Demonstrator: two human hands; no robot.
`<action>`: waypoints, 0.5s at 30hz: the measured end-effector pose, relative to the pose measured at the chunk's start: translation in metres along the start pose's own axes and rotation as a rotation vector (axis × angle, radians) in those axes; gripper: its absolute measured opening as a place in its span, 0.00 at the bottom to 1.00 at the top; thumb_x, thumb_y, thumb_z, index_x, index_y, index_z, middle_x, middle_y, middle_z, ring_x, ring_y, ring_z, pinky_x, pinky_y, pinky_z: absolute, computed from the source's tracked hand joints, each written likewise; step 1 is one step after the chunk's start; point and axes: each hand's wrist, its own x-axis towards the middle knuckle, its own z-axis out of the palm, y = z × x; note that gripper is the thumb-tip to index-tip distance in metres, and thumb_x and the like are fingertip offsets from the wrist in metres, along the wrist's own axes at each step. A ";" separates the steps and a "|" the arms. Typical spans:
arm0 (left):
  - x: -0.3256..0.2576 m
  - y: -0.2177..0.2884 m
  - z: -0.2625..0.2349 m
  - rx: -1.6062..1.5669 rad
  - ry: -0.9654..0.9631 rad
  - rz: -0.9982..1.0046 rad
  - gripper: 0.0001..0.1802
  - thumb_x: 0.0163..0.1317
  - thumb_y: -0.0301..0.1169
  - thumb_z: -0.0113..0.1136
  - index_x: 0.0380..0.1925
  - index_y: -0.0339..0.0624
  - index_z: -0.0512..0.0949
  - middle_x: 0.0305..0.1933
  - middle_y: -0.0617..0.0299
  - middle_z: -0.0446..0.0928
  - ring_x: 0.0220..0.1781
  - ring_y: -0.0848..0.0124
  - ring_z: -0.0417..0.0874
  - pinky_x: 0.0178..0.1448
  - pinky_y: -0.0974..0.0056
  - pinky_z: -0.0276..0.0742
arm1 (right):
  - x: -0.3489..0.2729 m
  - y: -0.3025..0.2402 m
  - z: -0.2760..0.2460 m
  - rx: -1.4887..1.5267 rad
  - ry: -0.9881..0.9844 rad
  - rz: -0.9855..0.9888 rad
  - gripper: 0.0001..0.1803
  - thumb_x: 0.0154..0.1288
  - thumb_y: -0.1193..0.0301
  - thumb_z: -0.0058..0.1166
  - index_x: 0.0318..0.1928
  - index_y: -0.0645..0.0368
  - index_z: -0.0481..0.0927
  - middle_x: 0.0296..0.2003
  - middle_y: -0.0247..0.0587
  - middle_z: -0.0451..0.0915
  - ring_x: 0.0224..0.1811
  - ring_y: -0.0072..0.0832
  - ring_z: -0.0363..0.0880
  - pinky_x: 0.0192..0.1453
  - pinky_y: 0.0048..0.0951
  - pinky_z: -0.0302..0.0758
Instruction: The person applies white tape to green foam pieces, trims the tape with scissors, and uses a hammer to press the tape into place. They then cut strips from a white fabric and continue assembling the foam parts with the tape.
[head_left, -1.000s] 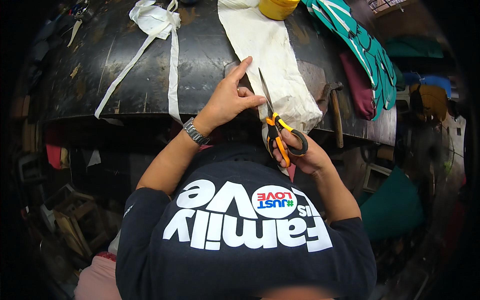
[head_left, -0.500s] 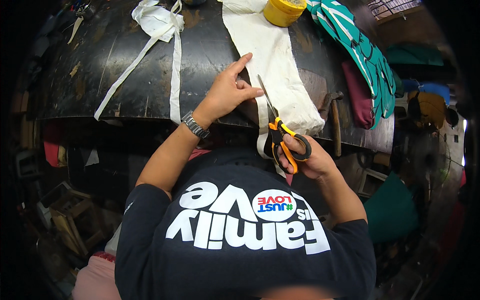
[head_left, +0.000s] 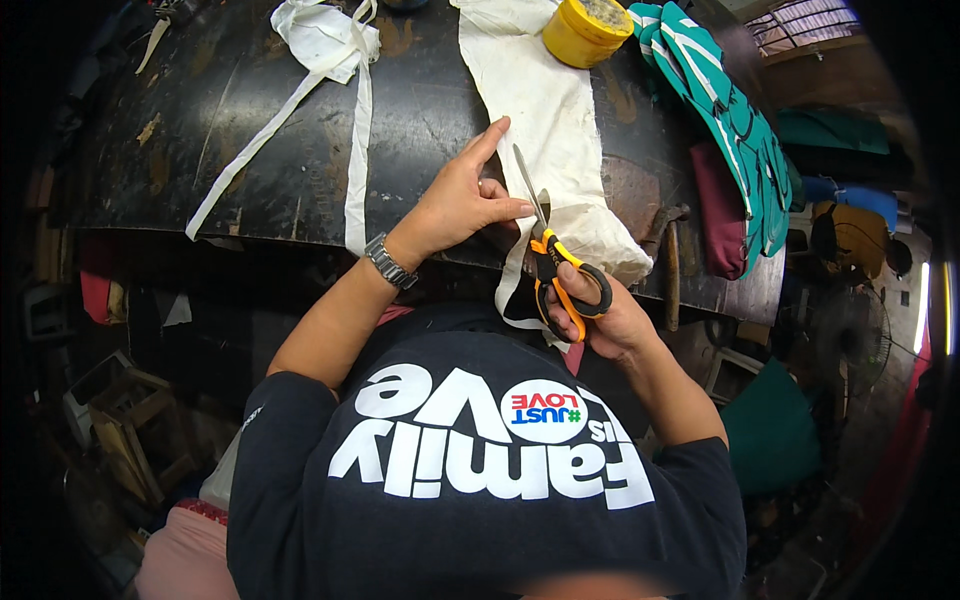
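A long piece of white cloth (head_left: pixel 560 150) lies over the table, its near end rumpled at the edge. My left hand (head_left: pixel 455 200) holds the cloth's left edge, thumb on top, index finger stretched along the edge, other fingers partly hidden. Black, orange and yellow scissors (head_left: pixel 548 252) are in my right hand (head_left: pixel 615 320), fingers in the handle loops. Their blades are parted at the cloth near my left thumb, pointing away from me. From the cut, a narrow white strip (head_left: pixel 508 290) hangs in a curve over the table's near edge.
A yellow round container (head_left: pixel 588 32) sits on the cloth's far part. White cloth with long strips (head_left: pixel 330 45) lies left on the dark table (head_left: pixel 250 140). A hammer (head_left: pixel 671 265) rests near the right edge, beside green and maroon fabric pieces (head_left: pixel 715 130). A wooden stool (head_left: pixel 145 430) stands lower left.
The view has shifted slightly. A second scissor blade now shows apart from the first. The hanging strip bows further left than before. Both hands keep their holds.
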 end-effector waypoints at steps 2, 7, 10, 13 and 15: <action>0.001 0.001 -0.002 0.021 0.009 -0.030 0.53 0.55 0.24 0.73 0.76 0.36 0.48 0.57 0.49 0.65 0.33 0.79 0.81 0.38 0.74 0.78 | 0.001 0.000 -0.002 -0.022 0.002 0.006 0.26 0.66 0.47 0.60 0.37 0.61 0.76 0.21 0.38 0.76 0.15 0.19 0.71 0.19 0.16 0.67; 0.028 0.006 -0.022 -0.004 0.103 -0.022 0.46 0.58 0.25 0.71 0.74 0.38 0.57 0.30 0.63 0.83 0.33 0.81 0.81 0.40 0.75 0.78 | 0.002 -0.004 -0.002 -0.017 -0.007 0.016 0.25 0.67 0.49 0.60 0.37 0.61 0.76 0.21 0.38 0.76 0.15 0.19 0.71 0.19 0.17 0.67; 0.031 0.007 -0.026 -0.010 0.044 0.003 0.45 0.59 0.26 0.70 0.74 0.38 0.57 0.28 0.66 0.81 0.32 0.82 0.80 0.40 0.75 0.77 | 0.006 -0.012 -0.001 -0.023 -0.030 -0.012 0.25 0.68 0.48 0.58 0.38 0.61 0.76 0.22 0.39 0.77 0.16 0.21 0.72 0.20 0.19 0.69; 0.025 0.005 -0.022 -0.033 0.032 -0.013 0.46 0.60 0.27 0.70 0.75 0.39 0.55 0.28 0.67 0.80 0.30 0.82 0.79 0.39 0.74 0.77 | 0.017 -0.024 -0.002 -0.003 -0.090 -0.015 0.25 0.70 0.46 0.55 0.38 0.60 0.77 0.23 0.41 0.77 0.19 0.24 0.74 0.23 0.20 0.70; 0.023 0.006 -0.022 -0.059 0.032 -0.032 0.47 0.59 0.26 0.70 0.75 0.39 0.54 0.27 0.68 0.80 0.30 0.82 0.79 0.39 0.74 0.76 | 0.024 -0.029 -0.001 0.021 -0.100 0.010 0.26 0.68 0.46 0.56 0.38 0.60 0.76 0.23 0.40 0.78 0.20 0.24 0.75 0.24 0.21 0.70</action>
